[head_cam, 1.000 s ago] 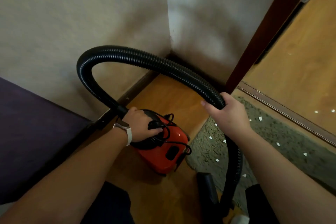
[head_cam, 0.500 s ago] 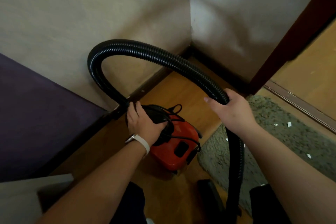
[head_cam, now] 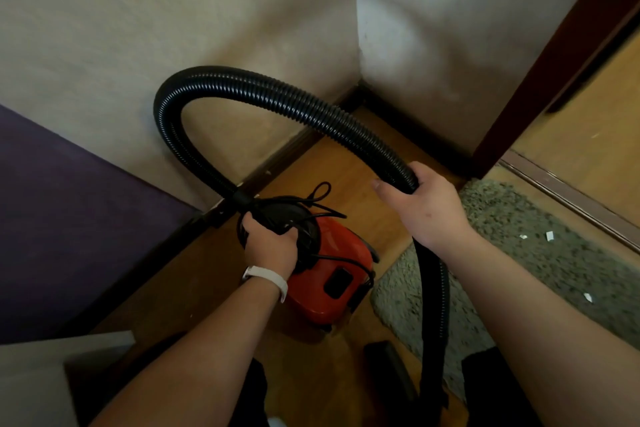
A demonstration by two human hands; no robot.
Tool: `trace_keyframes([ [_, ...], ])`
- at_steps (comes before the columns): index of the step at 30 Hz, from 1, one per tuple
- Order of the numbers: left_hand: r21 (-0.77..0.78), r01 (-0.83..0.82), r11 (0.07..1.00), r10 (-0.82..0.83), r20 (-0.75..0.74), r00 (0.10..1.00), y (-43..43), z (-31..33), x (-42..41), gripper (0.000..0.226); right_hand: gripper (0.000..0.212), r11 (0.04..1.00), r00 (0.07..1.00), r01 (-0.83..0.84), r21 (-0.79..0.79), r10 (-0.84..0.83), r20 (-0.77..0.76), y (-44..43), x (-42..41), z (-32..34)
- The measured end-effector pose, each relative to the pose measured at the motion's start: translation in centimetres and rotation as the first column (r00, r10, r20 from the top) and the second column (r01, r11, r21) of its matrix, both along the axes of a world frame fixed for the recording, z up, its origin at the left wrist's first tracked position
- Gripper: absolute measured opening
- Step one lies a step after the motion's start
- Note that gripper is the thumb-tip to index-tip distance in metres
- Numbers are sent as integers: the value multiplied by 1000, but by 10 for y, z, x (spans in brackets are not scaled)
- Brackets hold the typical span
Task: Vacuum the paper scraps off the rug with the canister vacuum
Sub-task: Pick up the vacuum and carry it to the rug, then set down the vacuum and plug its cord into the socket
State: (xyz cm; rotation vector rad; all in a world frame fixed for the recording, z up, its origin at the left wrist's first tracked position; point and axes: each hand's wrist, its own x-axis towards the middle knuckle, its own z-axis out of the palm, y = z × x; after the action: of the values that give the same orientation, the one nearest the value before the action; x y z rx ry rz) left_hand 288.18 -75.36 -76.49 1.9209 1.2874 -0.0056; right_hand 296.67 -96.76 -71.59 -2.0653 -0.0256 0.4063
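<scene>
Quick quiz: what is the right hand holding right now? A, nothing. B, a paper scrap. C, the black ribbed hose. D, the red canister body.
C: the right hand is wrapped around the black ribbed hose, while the left hand grips the canister vacuum.

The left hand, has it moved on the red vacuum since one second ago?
Yes. The left hand has slid off the top of the red vacuum toward the hose end, and now has its grip on the black front rim.

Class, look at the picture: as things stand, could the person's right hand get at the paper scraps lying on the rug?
Probably not yet. The right hand is wrapped round the black hose, so it is occupied. The paper scraps lie uncovered on the rug further right, with nothing blocking them.
</scene>
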Motion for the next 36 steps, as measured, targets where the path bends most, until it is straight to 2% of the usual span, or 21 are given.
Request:
trace_keyframes([
  [5, 23, 89, 996, -89, 6, 996, 9, 2, 3, 82, 35, 999, 999, 29, 33, -30, 18, -7, -2, 2],
  [9, 65, 278, 958, -277, -35, 960, 22, 5, 10, 81, 28, 992, 996, 80, 94, -83, 30, -11, 1, 7],
  [12, 112, 444, 889, -435, -96, 895, 30, 9, 20, 81, 28, 986, 989, 131, 101, -136, 48, -14, 2, 10],
  [15, 149, 583, 798, -571, -121, 812, 37, 11, 33, 80, 28, 974, 978, 199, 112, -205, 48, -19, 3, 12],
  [18, 125, 709, 695, -685, -188, 704, 46, 12, 49, 85, 28, 964, 964, 246, 100, -254, 78, -26, 4, 15],
  [21, 121, 849, 514, -797, -300, 525, 43, 18, 68, 90, 29, 948, 943, 311, 68, -317, 102, -35, 5, 19],
  [24, 117, 939, 323, -832, -439, 340, 36, 22, 89, 91, 32, 922, 917, 380, 74, -386, 98, -44, 5, 21],
  [27, 75, 979, 192, -843, -497, 203, 29, 24, 106, 84, 30, 902, 903, 419, 101, -425, 57, -53, 6, 19],
  [29, 74, 987, 141, -832, -532, 159, 29, 24, 113, 81, 30, 904, 905, 419, 88, -424, 41, -59, 6, 17],
  [32, 156, 986, 52, -788, -601, 136, 32, 20, 120, 84, 32, 920, 921, 384, 72, -388, 42, -71, 5, 15],
  [34, 210, 978, 17, -798, -587, 140, 35, 13, 120, 82, 32, 924, 924, 379, 58, -381, 35, -79, 5, 12],
  [36, 259, 966, 21, -840, -519, 157, 39, 2, 115, 78, 32, 921, 921, 386, 55, -388, 25, -84, 6, 9],
])
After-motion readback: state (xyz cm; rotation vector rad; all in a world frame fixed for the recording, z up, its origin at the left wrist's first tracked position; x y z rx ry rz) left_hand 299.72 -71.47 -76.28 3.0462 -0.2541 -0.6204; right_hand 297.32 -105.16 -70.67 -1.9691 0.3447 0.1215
